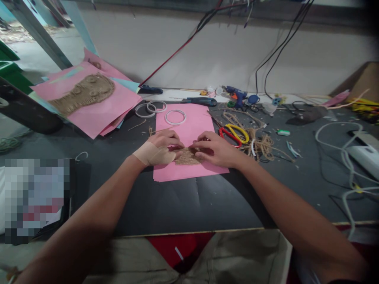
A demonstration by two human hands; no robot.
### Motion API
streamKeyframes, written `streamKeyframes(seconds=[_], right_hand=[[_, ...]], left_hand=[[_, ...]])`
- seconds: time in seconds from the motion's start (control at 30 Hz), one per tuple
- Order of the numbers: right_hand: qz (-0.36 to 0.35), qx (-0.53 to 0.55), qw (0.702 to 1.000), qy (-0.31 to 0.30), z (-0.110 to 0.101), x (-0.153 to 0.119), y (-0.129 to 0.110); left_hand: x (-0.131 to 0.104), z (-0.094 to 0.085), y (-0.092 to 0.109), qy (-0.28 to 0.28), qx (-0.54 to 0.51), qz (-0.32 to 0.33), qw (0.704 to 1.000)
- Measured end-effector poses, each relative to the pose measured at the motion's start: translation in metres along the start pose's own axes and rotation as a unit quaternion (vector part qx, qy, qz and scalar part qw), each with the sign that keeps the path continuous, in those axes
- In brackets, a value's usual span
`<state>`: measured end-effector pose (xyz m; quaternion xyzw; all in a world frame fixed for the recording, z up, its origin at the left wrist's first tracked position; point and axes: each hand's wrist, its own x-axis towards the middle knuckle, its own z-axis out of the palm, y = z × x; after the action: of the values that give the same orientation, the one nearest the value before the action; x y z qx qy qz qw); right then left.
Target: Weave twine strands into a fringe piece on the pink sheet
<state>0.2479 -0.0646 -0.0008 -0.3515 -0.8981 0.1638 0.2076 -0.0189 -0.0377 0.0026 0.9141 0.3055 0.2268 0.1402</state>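
Note:
Pink paper (192, 173) lies on the dark table, with a small patch of brown twine rows (188, 157) on it. My left hand (161, 148), with a tan wrap round the wrist and palm, has its curled fingers at the left edge of the patch. From the right, my right hand (216, 149) reaches in, fingers bent, fingertips on the patch's upper right. Both hands look closed on the twine work; the exact grip is hidden. Scissors with red and yellow handles (237, 134) rest beside my right hand, next to tangled twine (263, 146).
Silver rings (175, 117) lie at the paper's top. A blue glue gun (237, 96) and a dark-handled tool (201, 101) are behind. Stacked sheets with a twine shape (89, 92) stand left; white cables (343, 146) loop at right.

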Motion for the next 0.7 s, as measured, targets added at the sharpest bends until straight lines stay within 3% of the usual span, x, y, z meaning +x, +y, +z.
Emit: streamKeyframes(seconds=[0.7], right_hand=[[-0.022, 0.012, 0.999, 0.038, 0.0012, 0.0006, 0.0086]], left_hand=[[0.0002, 0.0003, -0.0044, 0.005, -0.019, -0.001, 1.0]])
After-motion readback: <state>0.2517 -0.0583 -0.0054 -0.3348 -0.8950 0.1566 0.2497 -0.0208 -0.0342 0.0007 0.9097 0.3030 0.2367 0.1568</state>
